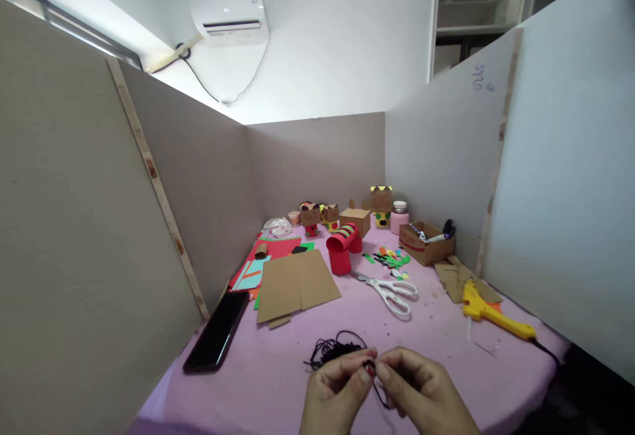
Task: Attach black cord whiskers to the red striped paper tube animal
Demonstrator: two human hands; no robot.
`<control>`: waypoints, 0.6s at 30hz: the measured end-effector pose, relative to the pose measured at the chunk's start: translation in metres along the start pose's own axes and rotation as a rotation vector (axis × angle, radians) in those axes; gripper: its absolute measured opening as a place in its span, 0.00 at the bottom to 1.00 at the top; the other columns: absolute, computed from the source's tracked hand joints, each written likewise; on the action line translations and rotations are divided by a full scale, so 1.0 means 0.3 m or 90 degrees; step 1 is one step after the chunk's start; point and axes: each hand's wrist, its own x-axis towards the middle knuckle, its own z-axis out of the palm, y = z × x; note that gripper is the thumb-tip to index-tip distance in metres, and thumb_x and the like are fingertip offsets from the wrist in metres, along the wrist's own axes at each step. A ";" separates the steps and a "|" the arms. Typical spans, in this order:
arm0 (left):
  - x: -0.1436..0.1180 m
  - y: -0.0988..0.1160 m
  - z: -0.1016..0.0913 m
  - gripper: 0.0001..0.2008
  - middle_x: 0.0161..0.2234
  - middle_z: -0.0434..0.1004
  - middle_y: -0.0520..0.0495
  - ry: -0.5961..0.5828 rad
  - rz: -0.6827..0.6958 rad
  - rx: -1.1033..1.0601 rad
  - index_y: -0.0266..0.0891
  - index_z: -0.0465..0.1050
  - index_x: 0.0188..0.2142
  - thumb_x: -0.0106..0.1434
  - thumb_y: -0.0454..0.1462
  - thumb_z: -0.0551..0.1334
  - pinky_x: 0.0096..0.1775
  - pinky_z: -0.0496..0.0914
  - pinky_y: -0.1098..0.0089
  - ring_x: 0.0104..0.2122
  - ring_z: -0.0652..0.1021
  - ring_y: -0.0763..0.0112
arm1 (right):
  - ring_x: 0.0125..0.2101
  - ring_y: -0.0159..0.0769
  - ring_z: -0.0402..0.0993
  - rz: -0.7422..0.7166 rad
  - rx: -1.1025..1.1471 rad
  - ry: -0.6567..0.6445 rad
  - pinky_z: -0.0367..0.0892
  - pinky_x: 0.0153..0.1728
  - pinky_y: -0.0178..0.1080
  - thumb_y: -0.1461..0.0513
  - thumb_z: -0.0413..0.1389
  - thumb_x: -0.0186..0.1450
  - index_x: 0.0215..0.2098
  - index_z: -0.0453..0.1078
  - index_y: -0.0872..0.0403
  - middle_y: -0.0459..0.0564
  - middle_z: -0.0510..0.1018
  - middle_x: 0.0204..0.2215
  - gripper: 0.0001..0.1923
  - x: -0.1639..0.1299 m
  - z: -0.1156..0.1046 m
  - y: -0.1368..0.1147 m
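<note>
My left hand (342, 385) is closed in a pinch near the front of the table. Between its thumb and finger is a small loop of black cord (368, 364) with a bit of red in it, too small to make out. My right hand (419, 382) meets it from the right, fingertips pinched at the same cord. A strand hangs below the fingertips. Just behind my left hand lies a tangled black cord bundle (327, 352), partly hidden by the fingers. White-handled scissors (389, 291) lie beyond, blades pointing left.
A cardboard sheet (297, 286) and a phone (217, 332) lie to the left. Red paper rolls (340, 260) and cardboard figures stand farther back. On the right are paper scraps (391, 260), an open box (426, 243) and a yellow glue gun (496, 316). Partitions enclose the table.
</note>
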 end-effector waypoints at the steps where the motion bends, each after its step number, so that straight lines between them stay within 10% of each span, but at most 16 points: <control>1: -0.001 0.000 0.000 0.12 0.35 0.81 0.39 0.000 0.002 -0.003 0.40 0.80 0.22 0.39 0.44 0.71 0.46 0.67 0.58 0.39 0.77 0.54 | 0.16 0.27 0.57 0.002 -0.001 -0.001 0.53 0.17 0.31 0.48 0.56 0.56 0.23 0.70 0.56 0.41 0.64 0.14 0.19 0.000 0.001 0.002; 18: 0.018 -0.024 -0.007 0.12 0.35 0.82 0.40 -0.069 -0.064 -0.146 0.39 0.79 0.21 0.38 0.42 0.73 0.48 0.63 0.58 0.39 0.77 0.56 | 0.18 0.28 0.58 0.018 0.033 -0.047 0.55 0.19 0.31 0.46 0.55 0.56 0.24 0.69 0.55 0.42 0.65 0.16 0.20 0.012 -0.004 -0.010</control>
